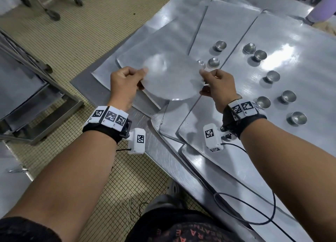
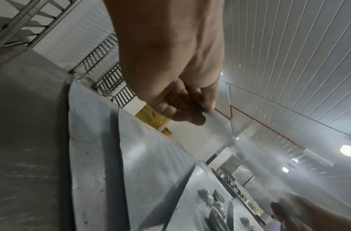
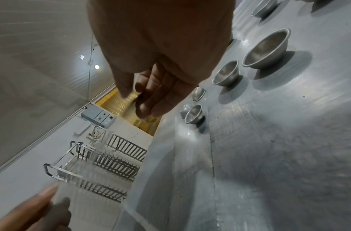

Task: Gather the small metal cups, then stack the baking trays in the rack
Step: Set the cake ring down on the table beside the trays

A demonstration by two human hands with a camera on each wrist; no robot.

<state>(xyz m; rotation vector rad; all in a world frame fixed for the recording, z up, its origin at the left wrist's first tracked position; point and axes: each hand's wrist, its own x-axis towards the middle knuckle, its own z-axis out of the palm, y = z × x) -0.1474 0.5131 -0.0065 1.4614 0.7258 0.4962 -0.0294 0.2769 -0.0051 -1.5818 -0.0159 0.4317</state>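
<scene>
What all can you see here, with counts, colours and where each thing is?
small metal cups: at least nine, silver, scattered on the right-hand trays
baking trays: several, grey, flat and overlapping on the table
clear sheet: one, see-through, held above the trays
table: one, brushed steel, under the trays
rack: one, grey metal, on the floor at left
floor: beige small tiles
cable: one, black, looped over the near trays
cylinder: one, lilac, far right corner
left hand: pinches the sheet's left edge
right hand: pinches the sheet's right edge
</scene>
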